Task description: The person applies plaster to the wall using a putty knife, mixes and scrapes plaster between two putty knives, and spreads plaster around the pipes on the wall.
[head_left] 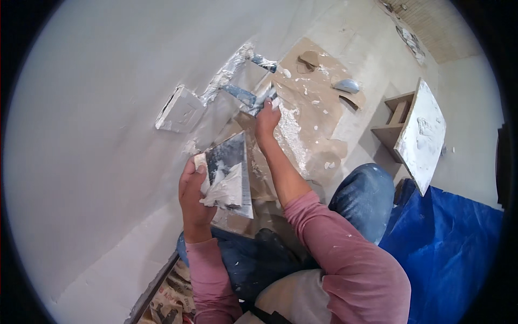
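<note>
My left hand [192, 191] is closed around a wide plastering blade [229, 151], held flat near the wall. A lump of white plaster [227, 189] sits on its lower part. My right hand [268, 123] grips a small putty knife [263, 102], its blade smeared white, beside a blue pipe-like piece [239, 94] low on the wall. Rough white plaster [229, 70] runs along the wall from this piece to a square wall plate [182, 110] on the left. Farther on, a second blue piece [264, 63] sticks out.
Brown paper [318, 102] spotted with plaster covers the floor ahead. A metal blade-like piece [347, 85] lies on it. To the right stand a plaster-smeared white board [423, 135] on a wooden frame [399, 116] and a blue tarp [442, 243]. The grey wall [97, 135] rises on my left.
</note>
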Demonstrator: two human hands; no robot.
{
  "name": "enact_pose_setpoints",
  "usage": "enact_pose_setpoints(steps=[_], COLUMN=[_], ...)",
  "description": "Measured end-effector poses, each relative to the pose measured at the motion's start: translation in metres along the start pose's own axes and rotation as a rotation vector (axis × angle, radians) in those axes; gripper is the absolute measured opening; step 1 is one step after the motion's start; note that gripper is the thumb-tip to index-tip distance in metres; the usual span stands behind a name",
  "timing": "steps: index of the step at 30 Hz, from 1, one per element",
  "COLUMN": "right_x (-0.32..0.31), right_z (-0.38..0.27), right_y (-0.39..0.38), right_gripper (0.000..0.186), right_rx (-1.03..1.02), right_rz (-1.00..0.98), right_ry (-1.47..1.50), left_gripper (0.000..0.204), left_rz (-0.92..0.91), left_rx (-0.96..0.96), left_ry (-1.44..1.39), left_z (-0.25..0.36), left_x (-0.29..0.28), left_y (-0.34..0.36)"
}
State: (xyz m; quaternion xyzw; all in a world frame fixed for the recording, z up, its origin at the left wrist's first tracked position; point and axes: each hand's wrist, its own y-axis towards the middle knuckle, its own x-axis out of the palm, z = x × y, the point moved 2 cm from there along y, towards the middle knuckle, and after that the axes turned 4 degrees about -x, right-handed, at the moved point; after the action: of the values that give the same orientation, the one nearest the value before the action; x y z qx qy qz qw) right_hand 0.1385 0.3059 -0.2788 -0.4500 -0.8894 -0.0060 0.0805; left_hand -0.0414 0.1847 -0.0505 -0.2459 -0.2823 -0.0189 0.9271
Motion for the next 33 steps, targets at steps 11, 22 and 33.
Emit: enact_pose_setpoints(steps=[11, 22, 33], right_x=[0.034, 0.035, -0.007], right_z=[0.055, 0.026, 0.062], right_y=[0.015, 0.039, 0.013], right_gripper=[0.045, 0.042, 0.038], right_rx=[0.511, 0.333, 0.263], right_rz=[-0.246, -0.249, -0.131], right_ry=[-0.291, -0.503, -0.432], left_gripper=[0.038, 0.038, 0.043], left_rz=[0.066, -0.032, -0.04], left_rx=[0.074, 0.037, 0.058], left_ry=[0.077, 0.059, 0.144], left_z=[0.006, 0.003, 0.002], left_x=[-0.015, 0.005, -0.002], left_y=[-0.007, 0.001, 0.0])
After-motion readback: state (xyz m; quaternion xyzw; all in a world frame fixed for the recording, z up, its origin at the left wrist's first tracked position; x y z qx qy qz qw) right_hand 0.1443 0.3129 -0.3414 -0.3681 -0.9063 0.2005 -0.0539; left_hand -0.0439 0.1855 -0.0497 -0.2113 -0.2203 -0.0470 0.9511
